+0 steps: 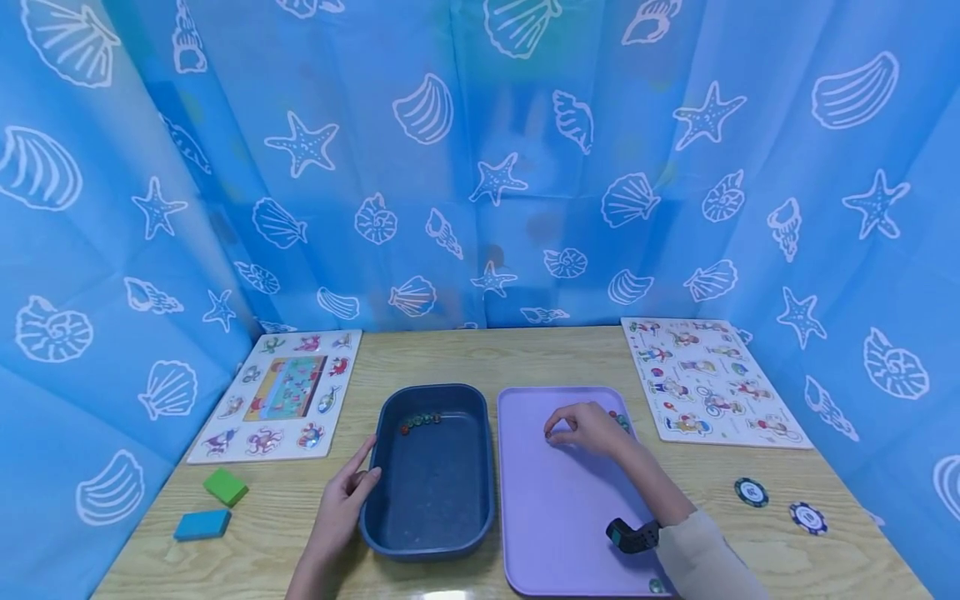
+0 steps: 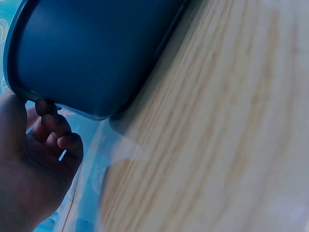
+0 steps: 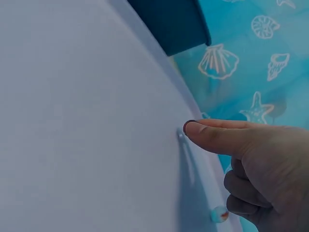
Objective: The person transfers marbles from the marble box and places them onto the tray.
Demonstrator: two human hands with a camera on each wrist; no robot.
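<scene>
A dark blue bin stands on the table with several marbles lined up along its far end. My left hand grips the bin's left rim, and in the left wrist view its fingers curl at the rim. To the right lies a lilac tray. Low over its middle, my right hand pinches a small dark marble between thumb and index finger. More marbles lie at the tray's far right, partly hidden by the hand. One green marble sits in its near right corner.
A sea-animal puzzle board lies back left, a figure puzzle board back right. Green and blue blocks lie at the left. Two poker chips lie at the right. A shell-patterned curtain surrounds the table.
</scene>
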